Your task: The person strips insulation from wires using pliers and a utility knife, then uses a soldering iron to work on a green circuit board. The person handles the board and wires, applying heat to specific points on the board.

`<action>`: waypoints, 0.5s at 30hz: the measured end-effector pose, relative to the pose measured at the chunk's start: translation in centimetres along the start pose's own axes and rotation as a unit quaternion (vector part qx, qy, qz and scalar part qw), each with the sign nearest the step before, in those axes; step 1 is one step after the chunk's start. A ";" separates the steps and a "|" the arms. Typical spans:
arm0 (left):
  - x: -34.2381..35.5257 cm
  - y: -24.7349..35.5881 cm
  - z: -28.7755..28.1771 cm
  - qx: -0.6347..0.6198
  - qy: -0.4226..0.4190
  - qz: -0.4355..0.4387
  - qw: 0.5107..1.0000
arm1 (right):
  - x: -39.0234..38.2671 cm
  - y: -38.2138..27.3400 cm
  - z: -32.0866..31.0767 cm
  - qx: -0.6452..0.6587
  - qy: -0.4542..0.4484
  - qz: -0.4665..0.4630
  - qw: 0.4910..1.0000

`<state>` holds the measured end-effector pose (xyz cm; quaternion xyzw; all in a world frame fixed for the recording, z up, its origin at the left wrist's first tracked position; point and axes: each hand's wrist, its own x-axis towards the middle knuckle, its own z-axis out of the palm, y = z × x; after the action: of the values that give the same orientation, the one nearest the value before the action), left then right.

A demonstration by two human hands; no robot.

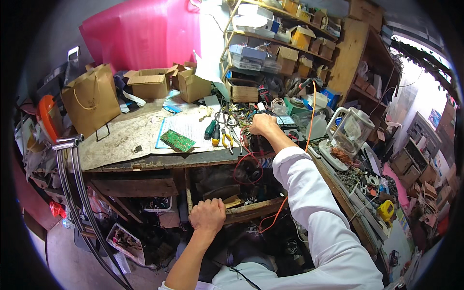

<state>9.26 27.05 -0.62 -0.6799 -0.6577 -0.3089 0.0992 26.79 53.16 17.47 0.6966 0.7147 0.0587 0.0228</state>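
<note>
My left hand (207, 215) is closed on the front left corner of an open wooden drawer (256, 208), which holds dark, jumbled items. My right hand (262, 124) reaches onto the bench amid wires and small parts, fingers curled; what they hold is unclear. Left of it lie black scissors (222, 121), green-handled (210, 129) and yellow-based (215, 137) screwdrivers, and yellow-handled pliers (227, 140). A green circuit board (178, 140) rests on papers (165, 126). A red wire (237, 168) loops down over the drawer.
A paper bag (91, 99) and cardboard boxes (150, 87) stand at the back left, below pink sheeting. Bent metal tubes (67, 145) rise at left. Crowded shelves (304, 43) are behind. A blender-like appliance (350, 130) and yellow tape measure (385, 210) sit right, near an orange cable (309, 116).
</note>
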 end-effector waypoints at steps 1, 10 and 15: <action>0.0 -0.1 0.1 -0.003 0.003 0.002 1.000 | 0.4 -0.2 0.3 0.005 0.001 0.003 1.000; 0.2 -0.2 0.1 -0.012 0.000 0.002 1.000 | 2.3 -0.8 0.0 0.007 0.051 -0.004 0.999; 0.3 0.0 0.0 -0.009 -0.006 0.009 1.000 | 5.1 2.2 -3.4 0.013 0.166 -0.013 0.986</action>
<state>9.27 27.33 -0.42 -0.6887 -0.6493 -0.3093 0.0919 28.45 58.10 21.36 0.6683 0.7181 0.1635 -0.1046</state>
